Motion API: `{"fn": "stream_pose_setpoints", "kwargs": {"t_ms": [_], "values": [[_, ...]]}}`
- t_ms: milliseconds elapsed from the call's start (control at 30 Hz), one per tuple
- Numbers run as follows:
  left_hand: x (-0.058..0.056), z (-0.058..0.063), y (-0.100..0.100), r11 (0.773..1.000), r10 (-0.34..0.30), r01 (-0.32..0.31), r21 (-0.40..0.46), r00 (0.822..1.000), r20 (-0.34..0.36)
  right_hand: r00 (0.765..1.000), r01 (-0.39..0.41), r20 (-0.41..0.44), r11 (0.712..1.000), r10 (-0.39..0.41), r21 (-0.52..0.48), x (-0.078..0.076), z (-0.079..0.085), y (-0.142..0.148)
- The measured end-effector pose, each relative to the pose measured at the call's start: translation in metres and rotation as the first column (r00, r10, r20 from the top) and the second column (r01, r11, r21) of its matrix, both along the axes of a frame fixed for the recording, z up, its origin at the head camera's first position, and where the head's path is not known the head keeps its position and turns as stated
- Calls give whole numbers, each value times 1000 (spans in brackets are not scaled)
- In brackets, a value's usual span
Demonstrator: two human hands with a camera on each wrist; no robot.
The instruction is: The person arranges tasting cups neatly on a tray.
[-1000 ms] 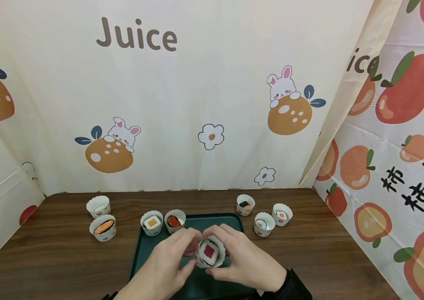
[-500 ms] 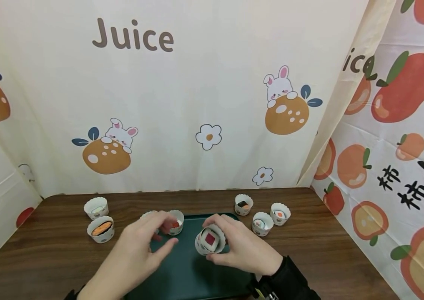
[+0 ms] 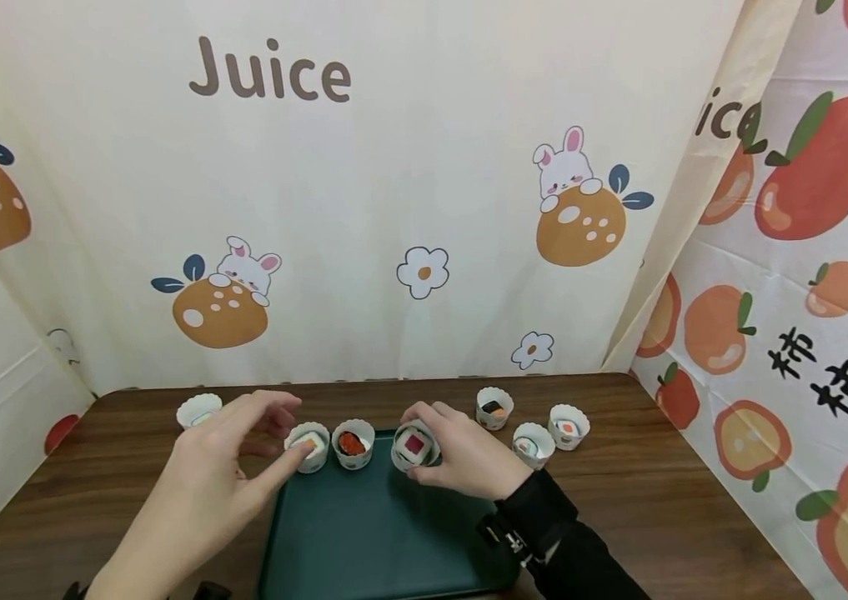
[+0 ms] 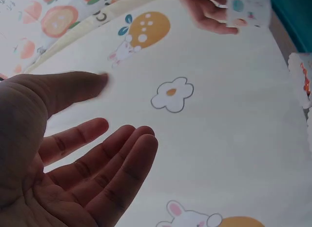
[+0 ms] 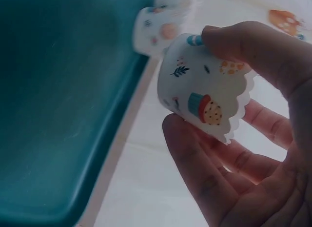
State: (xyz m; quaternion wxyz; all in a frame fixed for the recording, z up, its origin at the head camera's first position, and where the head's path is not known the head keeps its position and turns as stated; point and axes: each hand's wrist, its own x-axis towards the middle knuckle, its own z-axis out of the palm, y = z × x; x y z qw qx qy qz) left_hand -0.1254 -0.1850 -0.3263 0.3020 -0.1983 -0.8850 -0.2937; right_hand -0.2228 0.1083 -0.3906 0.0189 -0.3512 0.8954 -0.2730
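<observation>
A paper baking cup [image 3: 413, 448] with a scalloped rim holds a sushi roll with a dark red centre. My right hand [image 3: 469, 454] pinches this cup between thumb and fingers over the tray's back edge; the right wrist view shows its printed side, tilted. The green tray [image 3: 386, 542] bears, at its back left, a cup with a yellow-centred roll [image 3: 308, 450] and a cup with red roe sushi [image 3: 353, 444]. My left hand [image 3: 217, 467] hovers left of them with fingers spread loosely, its thumb overlapping the yellow-centred roll's cup. In the left wrist view its palm holds nothing.
At the back right of the wooden table [image 3: 619, 508] stand a cup with a black-and-orange piece [image 3: 494, 408], a cup with a white piece [image 3: 533, 444] and a cup with an orange-centred roll [image 3: 568, 427]. Another cup [image 3: 197, 410] stands back left. A printed curtain [image 3: 348, 200] hangs behind.
My left hand has let go of the cup and moved left, now covering the cup with the orange-topped sushi. My right hand has carried its cup forward to the tray's back edge.
</observation>
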Motion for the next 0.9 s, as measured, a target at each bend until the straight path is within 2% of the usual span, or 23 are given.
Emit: {"fn": "stream_pose_setpoints", "kwargs": {"t_ms": [200,467,700,900], "values": [[1,4,-3,1000,0,-1,22,1000,13,1000,21,-7,998,-21,60,-17,-7,-9],[1,3,-6,1000,20,-20,18,1000,10,998,65,0,991,-66,118,-30,-21,-20],[1,3,-7,1000,20,-20,16,1000,9,995,96,-26,980,-93,174,-37,-28,-28],[0,3,-8,1000,22,-22,12,1000,20,996,91,5,982,-93,166,-40,-31,-31]]}}
